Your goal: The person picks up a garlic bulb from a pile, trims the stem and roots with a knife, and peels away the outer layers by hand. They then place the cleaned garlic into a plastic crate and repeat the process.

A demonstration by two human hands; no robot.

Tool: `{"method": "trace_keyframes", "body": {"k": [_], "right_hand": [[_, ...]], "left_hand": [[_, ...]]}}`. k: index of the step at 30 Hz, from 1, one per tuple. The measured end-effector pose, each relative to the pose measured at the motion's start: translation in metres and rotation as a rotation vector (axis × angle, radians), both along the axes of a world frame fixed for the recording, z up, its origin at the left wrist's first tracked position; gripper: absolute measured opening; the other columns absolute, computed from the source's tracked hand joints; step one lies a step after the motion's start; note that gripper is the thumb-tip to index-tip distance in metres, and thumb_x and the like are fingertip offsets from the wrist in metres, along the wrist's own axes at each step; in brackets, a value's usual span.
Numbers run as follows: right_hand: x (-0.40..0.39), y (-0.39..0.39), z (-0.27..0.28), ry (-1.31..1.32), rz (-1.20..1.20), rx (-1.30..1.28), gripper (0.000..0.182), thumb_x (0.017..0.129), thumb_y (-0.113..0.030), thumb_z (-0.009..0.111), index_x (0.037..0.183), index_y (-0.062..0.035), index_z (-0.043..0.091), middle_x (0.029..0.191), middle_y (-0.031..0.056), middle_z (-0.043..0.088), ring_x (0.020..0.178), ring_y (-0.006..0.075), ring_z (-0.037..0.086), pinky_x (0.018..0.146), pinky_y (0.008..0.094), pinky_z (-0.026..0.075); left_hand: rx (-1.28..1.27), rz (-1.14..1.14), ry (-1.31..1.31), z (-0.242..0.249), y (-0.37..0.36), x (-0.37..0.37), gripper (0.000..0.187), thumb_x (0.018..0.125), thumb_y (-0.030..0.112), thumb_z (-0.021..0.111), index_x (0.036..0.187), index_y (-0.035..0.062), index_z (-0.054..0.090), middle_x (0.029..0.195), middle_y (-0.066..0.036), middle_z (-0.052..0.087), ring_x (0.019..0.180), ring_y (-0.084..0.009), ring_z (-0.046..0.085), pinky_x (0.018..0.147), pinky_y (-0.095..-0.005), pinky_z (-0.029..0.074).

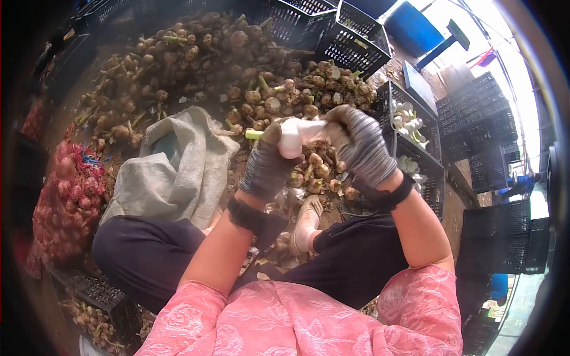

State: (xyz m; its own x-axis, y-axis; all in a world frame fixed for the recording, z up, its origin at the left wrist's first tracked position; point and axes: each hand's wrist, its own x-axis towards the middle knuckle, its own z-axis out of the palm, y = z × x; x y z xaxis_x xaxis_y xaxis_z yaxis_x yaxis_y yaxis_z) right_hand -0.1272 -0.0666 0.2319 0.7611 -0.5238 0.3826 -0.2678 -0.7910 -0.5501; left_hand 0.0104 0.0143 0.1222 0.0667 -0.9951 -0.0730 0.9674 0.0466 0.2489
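Note:
Both my hands wear grey knit gloves with dark bands at the wrists. My left hand (266, 163) is closed around a white garlic bulb (290, 139), its short green stem stub poking out to the left. Pinched in the closed fingers of my right hand (361, 145) is the pale papery garlic skin (313, 127), stretched out from the bulb's right side. Beneath and beyond the hands spreads a big heap of brown, unpeeled garlic (196, 50), with some bulbs lying between my feet.
Black crates of white garlic (408, 123) stand to my right, near a scale (420, 88). A pale sack (178, 172) lies over the floor at left, beside a red mesh bag (65, 204) of bulbs. More black crates (354, 38) line the back.

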Motion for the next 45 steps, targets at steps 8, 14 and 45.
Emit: {"method": "trace_keyframes", "body": {"k": [8, 14, 45], "right_hand": [[-0.011, -0.004, 0.007, 0.426, 0.072, 0.378, 0.024, 0.07, -0.023, 0.07, 0.081, -0.0031, 0.063, 0.068, 0.0087, 0.062, 0.062, 0.016, 0.059, 0.062, 0.0284, 0.048], [0.003, 0.012, 0.01, 0.482, 0.086, 0.297, 0.039, 0.067, -0.038, 0.071, 0.08, -0.0016, 0.061, 0.066, 0.0098, 0.061, 0.06, 0.0163, 0.058, 0.06, 0.0293, 0.047], [0.013, 0.013, -0.012, 0.163, -0.133, 0.165, 0.019, 0.074, -0.017, 0.064, 0.078, 0.0005, 0.06, 0.066, 0.016, 0.06, 0.058, 0.024, 0.061, 0.054, 0.0319, 0.047]], "left_hand": [[-0.072, 0.178, -0.191, -0.004, -0.002, 0.017, 0.049, 0.081, 0.041, 0.054, 0.111, 0.0024, 0.051, 0.094, -0.007, 0.058, 0.084, -0.0145, 0.057, 0.067, -0.0273, 0.05], [-0.057, 0.394, -0.63, 0.006, 0.003, 0.01, 0.059, 0.085, 0.052, 0.044, 0.106, -0.0019, 0.054, 0.094, -0.011, 0.06, 0.083, -0.0177, 0.058, 0.073, -0.0298, 0.049], [-0.168, 0.265, -0.088, 0.011, 0.006, 0.007, 0.035, 0.079, 0.033, 0.051, 0.091, 0.0011, 0.058, 0.092, -0.013, 0.058, 0.089, -0.0262, 0.057, 0.083, -0.04, 0.046]]}}
